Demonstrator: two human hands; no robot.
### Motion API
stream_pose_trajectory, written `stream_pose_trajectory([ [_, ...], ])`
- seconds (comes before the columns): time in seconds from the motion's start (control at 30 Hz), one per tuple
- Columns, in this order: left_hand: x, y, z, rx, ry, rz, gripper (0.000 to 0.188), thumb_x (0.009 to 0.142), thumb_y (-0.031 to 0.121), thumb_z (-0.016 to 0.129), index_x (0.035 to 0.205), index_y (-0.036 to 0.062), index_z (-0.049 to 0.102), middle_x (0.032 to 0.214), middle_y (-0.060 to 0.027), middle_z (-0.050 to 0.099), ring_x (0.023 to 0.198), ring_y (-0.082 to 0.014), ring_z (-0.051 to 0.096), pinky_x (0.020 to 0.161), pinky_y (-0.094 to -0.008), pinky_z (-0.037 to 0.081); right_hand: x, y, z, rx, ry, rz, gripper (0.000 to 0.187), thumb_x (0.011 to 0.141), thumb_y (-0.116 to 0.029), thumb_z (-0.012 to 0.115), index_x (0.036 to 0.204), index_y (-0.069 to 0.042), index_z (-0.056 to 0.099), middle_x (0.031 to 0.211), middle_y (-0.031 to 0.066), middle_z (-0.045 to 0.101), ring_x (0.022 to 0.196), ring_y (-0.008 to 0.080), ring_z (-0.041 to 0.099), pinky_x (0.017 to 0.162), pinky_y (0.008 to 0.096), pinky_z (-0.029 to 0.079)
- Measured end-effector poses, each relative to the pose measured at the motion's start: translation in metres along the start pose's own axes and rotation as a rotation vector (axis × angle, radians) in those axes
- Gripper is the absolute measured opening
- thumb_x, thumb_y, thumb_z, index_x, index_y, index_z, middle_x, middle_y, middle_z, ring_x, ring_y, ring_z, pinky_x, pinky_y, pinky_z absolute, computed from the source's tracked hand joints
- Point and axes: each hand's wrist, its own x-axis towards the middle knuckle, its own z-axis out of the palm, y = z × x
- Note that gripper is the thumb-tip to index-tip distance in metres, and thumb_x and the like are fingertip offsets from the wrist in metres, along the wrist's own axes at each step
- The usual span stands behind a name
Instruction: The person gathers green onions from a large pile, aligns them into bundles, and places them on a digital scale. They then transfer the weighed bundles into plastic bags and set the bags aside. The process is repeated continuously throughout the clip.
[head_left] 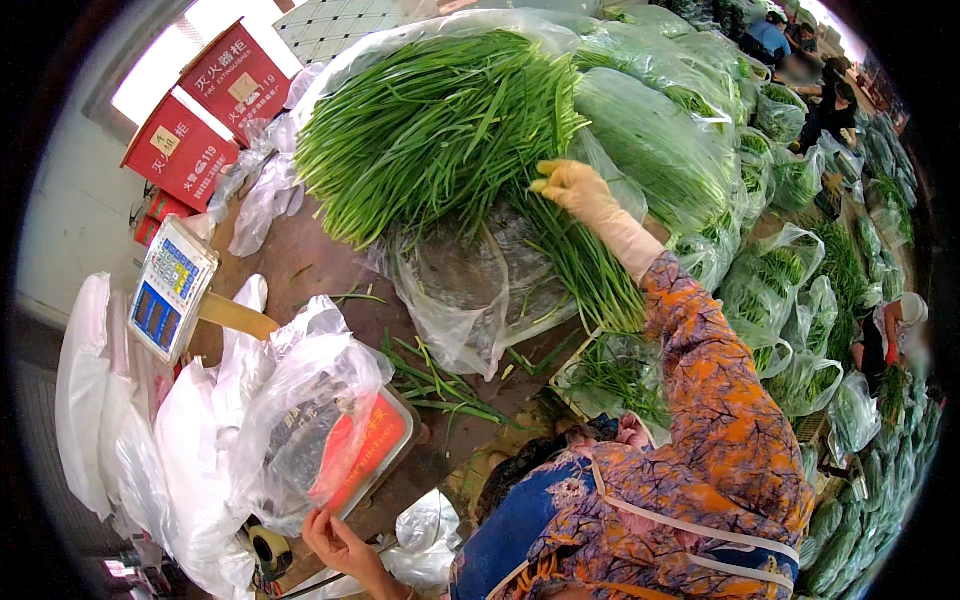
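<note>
My right hand (580,192), in a pale rubber glove below a patterned orange sleeve, is above the right edge of a big heap of long green garlic chives (430,120). Its fingers are bent but apart, with nothing visible between them. A loose strand of chives (590,265) runs beneath that wrist. Low on the left, my bare left hand (340,545) pinches the lower edge of a clear plastic bag (290,440). This bag lies over the platform of a weighing scale (390,440), which has a red patch. Another clear bag (455,300) lies crumpled under the heap.
The scale's display (172,290) stands at left, beside stacked white bags (190,450). Red fire-extinguisher boxes (185,145) are behind it. Bagged chives (650,140) pile up at right, and a crate (610,380) is near my right arm. Other people (890,335) work at far right.
</note>
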Motion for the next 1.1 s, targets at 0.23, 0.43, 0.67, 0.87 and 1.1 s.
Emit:
stream_pose_trajectory([
  [0.23,-0.007,0.01,0.012,0.143,-0.061,0.05,0.014,0.085,-0.003,0.048,0.098,-0.0027,0.053,0.114,-0.0132,0.045,0.104,-0.0218,0.047,0.086,-0.0305,0.041,-0.057,-0.108,-0.055,0.785,-0.797,0.281,0.021,0.083,-0.022,0.059,0.091,-0.002,0.061,0.107,0.0152,0.061,0.097,0.0184,0.058,0.08,0.0306,0.046],
  [0.43,-0.008,0.004,0.023,0.134,-0.12,0.044,0.014,0.083,-0.002,0.05,0.097,-0.002,0.054,0.111,-0.0126,0.047,0.101,-0.0217,0.049,0.085,-0.0302,0.042,-0.117,-0.131,-0.039,0.015,-1.379,0.383,0.027,0.085,-0.022,0.055,0.108,-0.009,0.06,0.088,0.0087,0.066,0.069,0.0146,0.063,0.061,0.0286,0.051],
  [0.67,-0.007,0.037,0.09,-0.096,-0.332,0.132,0.015,0.076,-0.004,0.056,0.091,0.0003,0.058,0.098,-0.0134,0.056,0.093,-0.0249,0.054,0.083,-0.0311,0.042,-0.036,-0.038,0.07,-0.61,-0.621,0.342,0.032,0.081,-0.028,0.057,0.1,-0.003,0.054,0.07,0.0116,0.065,0.071,0.0261,0.062,0.061,0.0403,0.048],
  [0.87,-0.01,0.07,0.15,-0.241,-0.706,0.242,0.019,0.075,0.0,0.06,0.093,0.0012,0.059,0.101,-0.0149,0.057,0.092,-0.0249,0.056,0.08,-0.0326,0.045,-0.037,-0.044,0.07,-0.366,-0.635,0.232,0.023,0.084,-0.027,0.057,0.087,-0.004,0.057,0.078,0.011,0.065,0.073,0.022,0.063,0.062,0.0355,0.049],
  [1.1,-0.026,0.115,0.281,-0.115,-1.096,0.633,0.05,0.077,0.015,0.062,0.122,0.0019,0.044,0.124,-0.0209,0.044,0.114,-0.0359,0.043,0.095,-0.0392,0.037,-0.084,-0.154,-0.006,0.334,-0.733,0.108,0.024,0.082,-0.027,0.061,0.092,-0.005,0.06,0.081,0.0092,0.063,0.074,0.0185,0.06,0.066,0.0298,0.047],
])
